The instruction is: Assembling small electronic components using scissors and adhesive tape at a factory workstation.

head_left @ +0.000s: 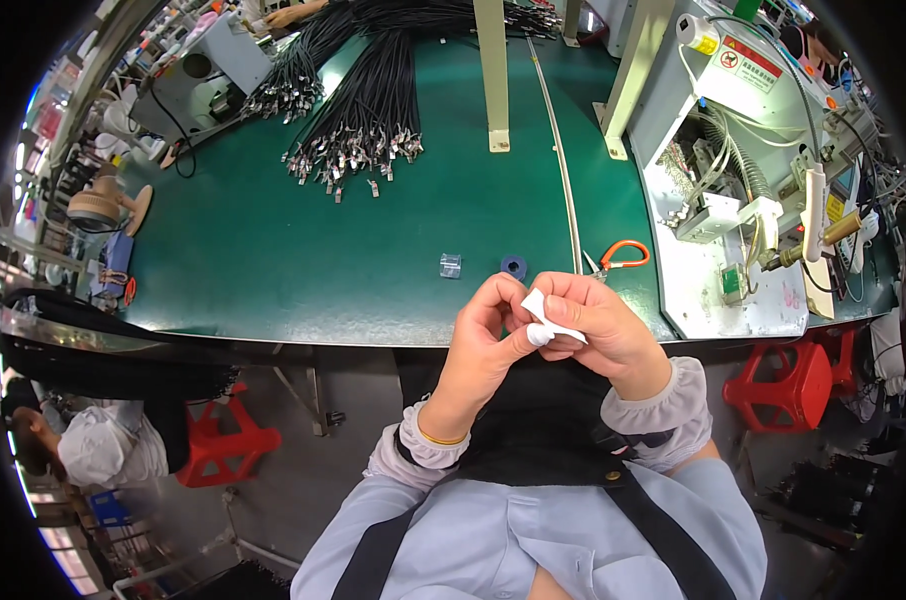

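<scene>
Both hands meet above the front edge of the green table. Between the fingers of my right hand (605, 325) is pinched a small white piece (548, 312) that looks like paper or cloth. My left hand (483, 345) is closed beside it, its thumb tip covered in white against the piece. Whether its fingers grip the same piece cannot be made out. Just beyond the hands lie a small dark blue roll (514, 266) and a small clear plastic piece (450, 265). Orange-handled scissors (623, 256) rest beyond my right hand, partly hidden.
Bundles of black cables (368, 110) with metal ends lie at the back of the green table (223, 240). A grey machine (738, 200) with hoses stands at the right, near a long thin rail (561, 160). Red stools (783, 385) and a seated person (103, 440) are beyond the table's front edge.
</scene>
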Available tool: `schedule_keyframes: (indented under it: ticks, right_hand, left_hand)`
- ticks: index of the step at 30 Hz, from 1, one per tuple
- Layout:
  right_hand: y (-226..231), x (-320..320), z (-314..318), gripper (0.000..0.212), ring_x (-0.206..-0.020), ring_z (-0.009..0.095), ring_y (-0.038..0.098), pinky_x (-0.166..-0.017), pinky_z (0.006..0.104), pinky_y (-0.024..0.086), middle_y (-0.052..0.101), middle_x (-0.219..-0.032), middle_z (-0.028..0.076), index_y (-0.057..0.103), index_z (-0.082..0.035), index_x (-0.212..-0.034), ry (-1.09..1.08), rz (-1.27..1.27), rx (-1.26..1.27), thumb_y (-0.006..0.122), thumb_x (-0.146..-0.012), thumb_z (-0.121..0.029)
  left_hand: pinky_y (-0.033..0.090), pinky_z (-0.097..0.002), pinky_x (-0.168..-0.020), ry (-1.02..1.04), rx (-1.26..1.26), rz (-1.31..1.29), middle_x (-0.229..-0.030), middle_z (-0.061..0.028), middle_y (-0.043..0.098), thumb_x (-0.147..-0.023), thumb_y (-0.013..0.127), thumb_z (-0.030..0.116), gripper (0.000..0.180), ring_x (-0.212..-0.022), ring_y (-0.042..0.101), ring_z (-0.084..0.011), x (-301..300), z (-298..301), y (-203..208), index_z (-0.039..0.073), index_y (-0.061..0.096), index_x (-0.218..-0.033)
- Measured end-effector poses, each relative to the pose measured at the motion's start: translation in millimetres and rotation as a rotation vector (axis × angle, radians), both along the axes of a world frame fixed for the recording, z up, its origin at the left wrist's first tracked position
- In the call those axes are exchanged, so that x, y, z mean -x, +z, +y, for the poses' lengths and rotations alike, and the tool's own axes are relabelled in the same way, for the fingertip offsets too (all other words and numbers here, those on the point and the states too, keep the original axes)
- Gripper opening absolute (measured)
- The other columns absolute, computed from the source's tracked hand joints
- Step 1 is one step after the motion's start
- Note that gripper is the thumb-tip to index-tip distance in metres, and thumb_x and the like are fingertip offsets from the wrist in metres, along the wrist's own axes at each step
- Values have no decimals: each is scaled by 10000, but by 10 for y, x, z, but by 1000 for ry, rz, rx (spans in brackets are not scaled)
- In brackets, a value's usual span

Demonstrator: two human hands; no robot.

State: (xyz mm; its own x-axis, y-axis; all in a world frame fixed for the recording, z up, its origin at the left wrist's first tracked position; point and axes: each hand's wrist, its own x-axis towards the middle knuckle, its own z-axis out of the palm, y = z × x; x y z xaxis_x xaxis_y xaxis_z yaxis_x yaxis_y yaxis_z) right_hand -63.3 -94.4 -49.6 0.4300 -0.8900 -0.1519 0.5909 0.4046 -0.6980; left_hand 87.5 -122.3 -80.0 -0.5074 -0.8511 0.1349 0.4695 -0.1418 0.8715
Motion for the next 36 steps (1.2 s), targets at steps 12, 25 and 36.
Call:
schedule_keyframes:
  ticks: [12, 25, 36]
  right_hand:
    - [-5, -86, 37, 252, -525, 21, 374, -482, 180, 293, 495, -699, -25, 522, -58, -871, -43, 66, 68, 601, -866, -297]
    - [-247, -294, 179, 228, -690, 97, 476, -583, 231, 385, 532, -821, 10, 590, -46, -1035, -558, 328, 219, 549, -878, -207]
    - [-166, -471, 158, 166, -743, 94, 487, -659, 201, 390, 562, -883, 54, 644, 32, -940, -932, 648, 452, 632, -775, 45]
  left_hand:
    - [369, -214, -685, 103, 9, -7, -864, 15, 451, -764, 727, 181, 291, -781, 422, -72, 48, 55, 38, 73, 506, -919]
    - [402, -265, -799, 231, 168, 36, -1012, -71, 495, -858, 587, 79, 148, -916, 489, -158, 51, 10, 5, 16, 624, -986]
    - [407, -267, -778, 529, 284, -43, -933, -61, 558, -836, 611, 79, 130, -862, 507, -152, 161, 25, -26, 17, 639, -947]
